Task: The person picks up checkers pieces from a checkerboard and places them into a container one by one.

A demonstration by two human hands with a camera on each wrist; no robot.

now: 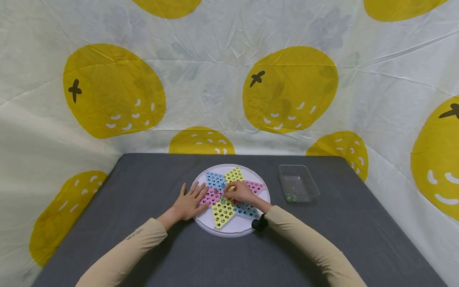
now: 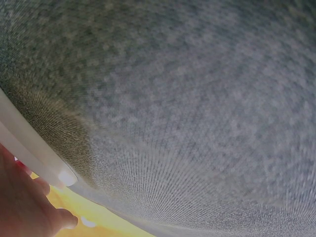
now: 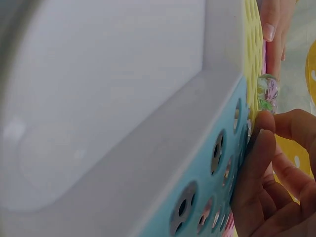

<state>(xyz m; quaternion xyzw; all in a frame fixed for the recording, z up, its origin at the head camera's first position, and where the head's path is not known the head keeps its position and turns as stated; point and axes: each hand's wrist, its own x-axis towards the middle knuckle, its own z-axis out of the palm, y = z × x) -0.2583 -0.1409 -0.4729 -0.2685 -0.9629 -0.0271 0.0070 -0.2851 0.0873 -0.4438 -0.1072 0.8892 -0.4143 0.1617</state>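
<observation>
Nearest the head camera are two beige sleeves, reaching in from the lower edge over the grey table (image 1: 150,187). The left hand (image 1: 189,203) lies flat, fingers straight and spread, with its fingertips on the left rim of the game board (image 1: 247,229); it holds nothing. The right hand (image 1: 241,192) rests over the board's centre with fingers curled, and a black band sits at that wrist.

The board is a round white tray carrying a six-pointed star of perforated panels in blue, yellow and pink. It lies at mid-table, just in front of the person. A clear plastic box (image 1: 298,183) stands on the table to the board's right, apart from it, with a few small marbles at its near end.

The right wrist view shows what the head view does not: a clear glass marble (image 3: 267,92) with green and pink inside sits on the star at the yellow panel's edge, and the right hand's fingertips (image 3: 261,129) touch it from below. Whether they pinch it cannot be told. The blue panel's round holes show close up.

The left wrist view gives mostly blurred grey cloth, the board's white rim (image 2: 29,148) and part of the left hand at the lower left corner.
</observation>
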